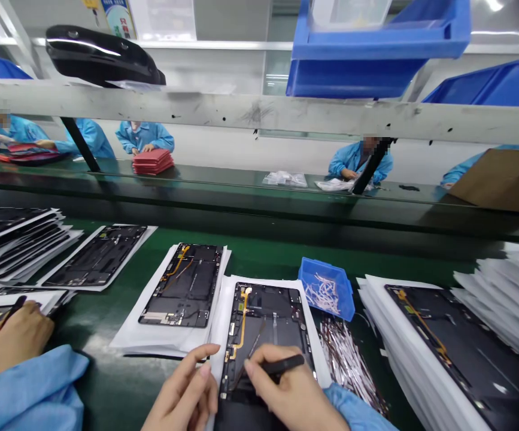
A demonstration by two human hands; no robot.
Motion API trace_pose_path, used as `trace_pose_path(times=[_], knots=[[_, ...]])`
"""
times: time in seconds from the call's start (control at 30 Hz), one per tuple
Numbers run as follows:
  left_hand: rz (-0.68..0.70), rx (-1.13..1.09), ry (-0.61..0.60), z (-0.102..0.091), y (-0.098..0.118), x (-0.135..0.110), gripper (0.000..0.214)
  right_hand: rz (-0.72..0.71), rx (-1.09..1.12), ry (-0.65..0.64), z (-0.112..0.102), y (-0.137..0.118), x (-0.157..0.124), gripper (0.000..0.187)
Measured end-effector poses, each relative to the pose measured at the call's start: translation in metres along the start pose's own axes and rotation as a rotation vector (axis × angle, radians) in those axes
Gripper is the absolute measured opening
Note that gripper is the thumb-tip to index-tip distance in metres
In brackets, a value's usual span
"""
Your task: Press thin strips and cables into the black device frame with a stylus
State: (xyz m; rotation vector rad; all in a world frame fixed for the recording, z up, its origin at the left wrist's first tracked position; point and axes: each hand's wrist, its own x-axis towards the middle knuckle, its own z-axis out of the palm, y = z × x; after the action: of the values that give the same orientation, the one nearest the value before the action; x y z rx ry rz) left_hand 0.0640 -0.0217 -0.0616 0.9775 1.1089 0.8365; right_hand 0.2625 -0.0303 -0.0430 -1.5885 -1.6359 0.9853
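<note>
Prob. midway: orange strip (243, 320) already on dark panel (288, 332), front of desk (120, 383); R hand (281, 380) has its grip closed round a black-handled tool (286, 363) there. L hand (185, 389), fingers parted, by panel's L edge (nothing seen in it). Pale strips (322, 293) wait, blue tray (331, 269).

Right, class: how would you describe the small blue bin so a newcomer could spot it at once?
Start with the green table and find the person's right hand over a dark panel. Beside that panel's far right corner sits the small blue bin, holding loose, pale strips. Unlike the blue bins on the shelf above, it rests down on the table.
</note>
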Motion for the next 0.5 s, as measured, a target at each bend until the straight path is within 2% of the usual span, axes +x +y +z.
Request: trace_pose_path(times=[0.1, 0.27, 0.37, 0.5], knots=[[0.013, 0.032, 0.024, -0.002, -0.003, 0.003, 0.066, 0.072, -0.003, 0.008, -0.001, 0.006, 0.005, 0.036], [0.007, 0.049, 0.008, -0.003, -0.009, 0.004, 0.064, 0.076, -0.019, -0.055, 0.002, 0.001, 0.006, 0.028], [0.013, 0.05, 0.014, -0.004, -0.01, 0.004, 0.065, 0.0, -0.02, -0.065, 0.002, -0.006, 0.005, 0.019], [-0.022, 0.006, 0.006, -0.003, -0.006, 0.002, 0.074, -0.205, 0.052, -0.081, 0.0, -0.007, 0.004, 0.014]])
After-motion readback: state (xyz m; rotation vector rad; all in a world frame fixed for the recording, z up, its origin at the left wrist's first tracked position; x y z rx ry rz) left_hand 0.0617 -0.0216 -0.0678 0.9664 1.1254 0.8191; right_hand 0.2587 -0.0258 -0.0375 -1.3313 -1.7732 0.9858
